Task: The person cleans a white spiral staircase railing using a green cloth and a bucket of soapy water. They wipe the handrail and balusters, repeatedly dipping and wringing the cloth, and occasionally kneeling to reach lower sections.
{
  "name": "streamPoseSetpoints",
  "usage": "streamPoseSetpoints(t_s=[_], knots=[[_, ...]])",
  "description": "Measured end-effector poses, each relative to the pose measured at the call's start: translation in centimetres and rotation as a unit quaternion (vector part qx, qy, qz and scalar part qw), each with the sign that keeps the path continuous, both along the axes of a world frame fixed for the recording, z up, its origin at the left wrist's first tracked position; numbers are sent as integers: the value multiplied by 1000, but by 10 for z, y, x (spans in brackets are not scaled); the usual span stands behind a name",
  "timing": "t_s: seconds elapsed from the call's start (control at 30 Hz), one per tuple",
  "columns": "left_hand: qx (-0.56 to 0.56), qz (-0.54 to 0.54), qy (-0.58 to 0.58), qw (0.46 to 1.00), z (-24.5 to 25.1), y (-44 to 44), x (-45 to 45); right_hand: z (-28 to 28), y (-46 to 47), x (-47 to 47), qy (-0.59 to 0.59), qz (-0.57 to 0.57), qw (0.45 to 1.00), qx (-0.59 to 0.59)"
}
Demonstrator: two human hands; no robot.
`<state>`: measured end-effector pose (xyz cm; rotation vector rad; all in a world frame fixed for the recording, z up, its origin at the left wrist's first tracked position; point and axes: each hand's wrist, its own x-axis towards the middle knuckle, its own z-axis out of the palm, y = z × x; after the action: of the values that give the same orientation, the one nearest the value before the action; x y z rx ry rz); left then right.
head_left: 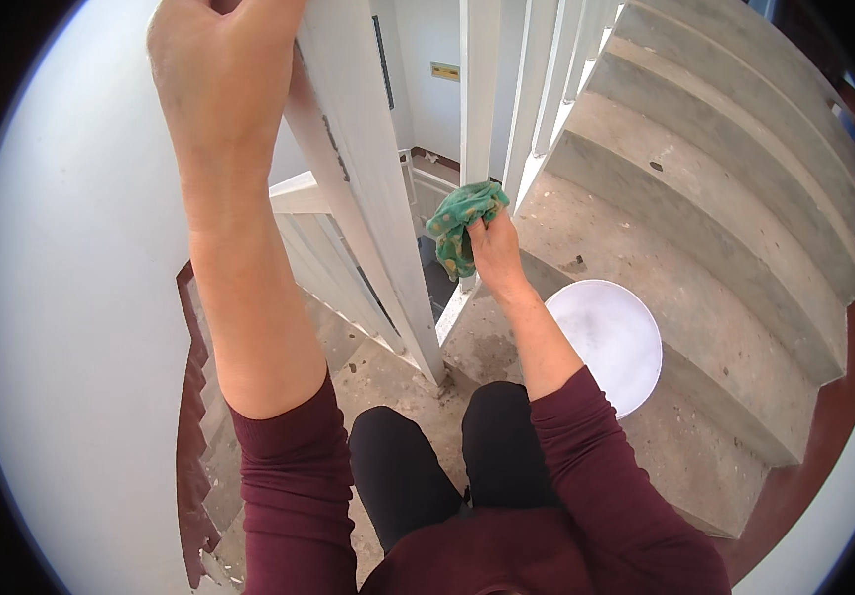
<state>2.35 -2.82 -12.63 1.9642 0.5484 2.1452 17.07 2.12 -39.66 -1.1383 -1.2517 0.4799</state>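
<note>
My right hand (498,253) grips a bunched green cloth (468,208) with yellowish dots. The cloth is pressed against a white baluster (479,111) of the stair railing, covering its lower part. High at the upper left, my left hand (223,67) is raised beside the thick white newel post (368,193). Its fingers run past the top of the picture, so their grip is hidden. Chipped paint shows dark along the post's edge. A round white bucket or basin (654,320) stands on the stairs right of my right forearm, partly behind it; its contents are unclear.
Worn concrete steps (703,230) curve up on the right, with loose flakes on them. More white balusters (539,97) line their inner edge. A lower railing (308,245) descends behind the post. A white wall (85,297) with dark red skirting (193,461) rises at left.
</note>
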Motion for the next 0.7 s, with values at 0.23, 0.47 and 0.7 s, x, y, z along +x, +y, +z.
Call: streamPoseSetpoints(t_s=[0.23, 0.47, 0.7], knots=[[-46, 106, 17, 993, 1, 20, -15, 102, 22, 9, -5, 11, 988, 153], [-46, 100, 6, 994, -2, 26, -19, 225, 42, 12, -57, -52, 970, 229], [-52, 109, 5, 993, -2, 24, -18, 103, 11, 0, -18, -26, 993, 111]])
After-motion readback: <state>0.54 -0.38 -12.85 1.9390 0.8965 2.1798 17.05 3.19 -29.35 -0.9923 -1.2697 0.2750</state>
